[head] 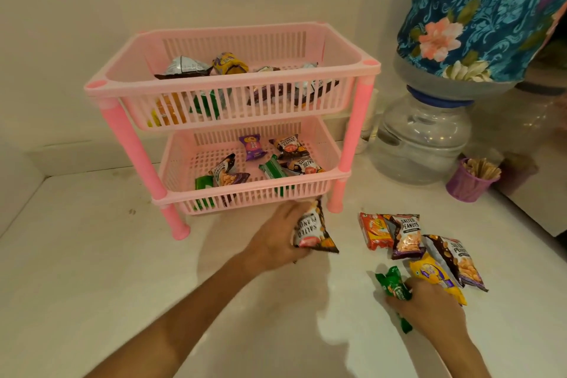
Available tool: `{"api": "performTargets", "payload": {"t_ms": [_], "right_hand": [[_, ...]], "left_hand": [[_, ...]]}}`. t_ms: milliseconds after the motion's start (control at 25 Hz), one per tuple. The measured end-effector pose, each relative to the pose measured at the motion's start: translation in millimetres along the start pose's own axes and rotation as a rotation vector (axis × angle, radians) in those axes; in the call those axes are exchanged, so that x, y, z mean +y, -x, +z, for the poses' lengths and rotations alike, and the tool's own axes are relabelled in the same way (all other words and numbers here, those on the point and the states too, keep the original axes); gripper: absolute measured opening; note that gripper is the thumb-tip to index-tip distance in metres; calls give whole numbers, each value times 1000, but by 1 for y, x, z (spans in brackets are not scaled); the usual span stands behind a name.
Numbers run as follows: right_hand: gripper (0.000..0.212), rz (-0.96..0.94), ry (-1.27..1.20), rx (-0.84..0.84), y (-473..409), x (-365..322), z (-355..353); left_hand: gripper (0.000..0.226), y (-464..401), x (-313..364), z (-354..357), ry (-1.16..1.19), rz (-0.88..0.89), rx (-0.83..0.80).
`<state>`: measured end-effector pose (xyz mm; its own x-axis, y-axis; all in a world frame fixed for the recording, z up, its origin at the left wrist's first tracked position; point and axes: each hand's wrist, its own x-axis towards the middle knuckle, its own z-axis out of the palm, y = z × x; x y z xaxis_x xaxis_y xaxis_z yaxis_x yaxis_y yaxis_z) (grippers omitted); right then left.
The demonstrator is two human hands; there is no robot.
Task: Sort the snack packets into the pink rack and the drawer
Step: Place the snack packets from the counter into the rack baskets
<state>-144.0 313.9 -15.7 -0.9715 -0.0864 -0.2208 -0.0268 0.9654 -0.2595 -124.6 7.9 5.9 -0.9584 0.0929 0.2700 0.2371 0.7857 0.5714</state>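
**Two hands on packets, rack half filled**

Nearest to me, the right hand [429, 304] lies low on the white counter [92, 270], fingers curled down over a green packet [394, 288] and touching a yellow packet [435, 276] just beside it; I cannot tell whether the green one is truly gripped or only pressed. A little further on, the left hand [276, 236] is closed around a salted peanuts packet [314, 230], held tilted just in front of the pink rack [233, 86]'s lower tier. To the right of that hand, loose on the counter, I see an orange packet [374, 230], a second peanuts packet [406, 236] overlapping it, and a third peanuts packet [460, 261] touching the yellow one; beyond them the rack stands on its pink legs; its lower basket [184, 159] holds purple, green and peanut packets, its upper basket [129, 70] holds silver, yellow, orange, green and dark ones. Right of the rack stands a water jar [420, 138] under a floral cover [478, 9], with a purple cup of sticks [469, 181] beside it. I see no drawer from here.
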Motion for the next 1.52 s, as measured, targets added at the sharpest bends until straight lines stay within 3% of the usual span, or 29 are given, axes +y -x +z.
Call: {"api": "performTargets", "payload": {"t_ms": [400,560,720,920,1080,1320,1440,1520], "right_hand": [[33,-434,-97,191,-57,-152,-61],[30,-573,-182,263,-84,-224,-70],[37,-634,-141,299,-116,-288,-64],[32,-673,-183,224,-147,-337,-53],[42,-662,-288,160,-164,-360,-44],[39,-590,-400,-55,-176,-388,-32],[38,-583,-462,-59,-170,-396,-30],[36,-560,-530,-190,-171,-393,-28]], "left_hand": [[88,-49,-77,-145,-19,-319,324],[76,-69,-114,-170,-53,-420,321],[82,-79,-146,-170,-146,-471,268],[88,-82,-177,-161,-260,-539,160],[82,-85,-188,-157,-356,-539,150],[81,-89,-201,-150,-363,-689,161],[86,-88,-204,-147,-375,-714,106],[91,-87,-205,-147,-368,-714,86]]}}
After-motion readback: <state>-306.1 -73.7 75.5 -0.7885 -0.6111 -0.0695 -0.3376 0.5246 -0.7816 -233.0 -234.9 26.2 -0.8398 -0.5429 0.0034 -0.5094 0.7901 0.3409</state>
